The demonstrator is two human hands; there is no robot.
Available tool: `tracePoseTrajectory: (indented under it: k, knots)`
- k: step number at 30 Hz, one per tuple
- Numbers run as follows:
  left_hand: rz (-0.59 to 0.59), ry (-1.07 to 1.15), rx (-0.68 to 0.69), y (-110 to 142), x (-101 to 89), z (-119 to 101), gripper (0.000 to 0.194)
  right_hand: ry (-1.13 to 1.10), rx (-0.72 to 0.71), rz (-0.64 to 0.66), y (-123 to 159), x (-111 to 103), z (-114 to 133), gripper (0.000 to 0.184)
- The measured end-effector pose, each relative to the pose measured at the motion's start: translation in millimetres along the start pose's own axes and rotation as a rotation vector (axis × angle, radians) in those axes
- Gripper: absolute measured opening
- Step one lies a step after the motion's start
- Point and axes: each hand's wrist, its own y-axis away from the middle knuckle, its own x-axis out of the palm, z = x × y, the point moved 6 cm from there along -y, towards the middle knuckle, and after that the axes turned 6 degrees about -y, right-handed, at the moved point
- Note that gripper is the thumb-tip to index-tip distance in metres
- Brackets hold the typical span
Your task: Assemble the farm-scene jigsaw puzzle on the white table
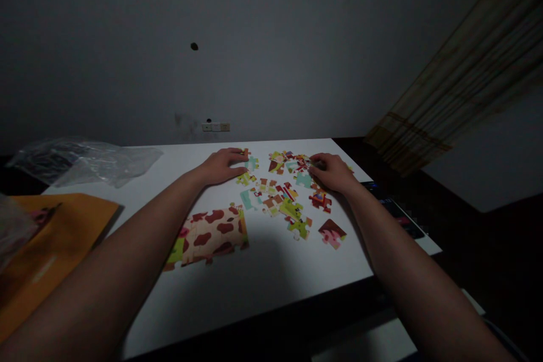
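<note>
Several loose, brightly coloured jigsaw pieces point(280, 195) lie scattered on a white table point(263, 277). A joined block of pieces with red-brown patches point(210, 235) lies near the middle, partly under my left forearm. My left hand point(223, 165) rests on the table at the left edge of the scatter, fingers curled, its fingertips touching a small piece. My right hand point(333, 172) lies on the right side of the scatter, fingers bent over some pieces; what they hold is hidden. A brown and pink piece point(332, 233) lies apart near my right forearm.
A crumpled clear plastic bag point(89, 161) lies at the table's back left. An orange envelope or box lid point(51, 243) sits at the left. A dark flat device point(394, 209) lies at the table's right edge. A curtain point(462, 79) hangs at the right; the room is dim.
</note>
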Motion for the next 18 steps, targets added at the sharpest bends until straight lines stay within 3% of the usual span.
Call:
tracePoseTrajectory:
  k: [4,8,14,18]
  knots:
    - [-0.001,0.002,0.009,0,0.9,0,0.066,0.022,-0.121,0.009,1,10,9,0.068]
    - [0.004,-0.004,0.007,0,1.5,0,0.068,0.084,-0.117,0.111,3,22,15,0.051]
    - [0.020,-0.022,0.002,1,1.6,0,0.072,0.050,-0.135,0.076,1,13,17,0.040]
    - [-0.042,-0.082,-0.036,-1,0.6,2,0.100,-0.123,-0.131,0.114,1,11,16,0.041]
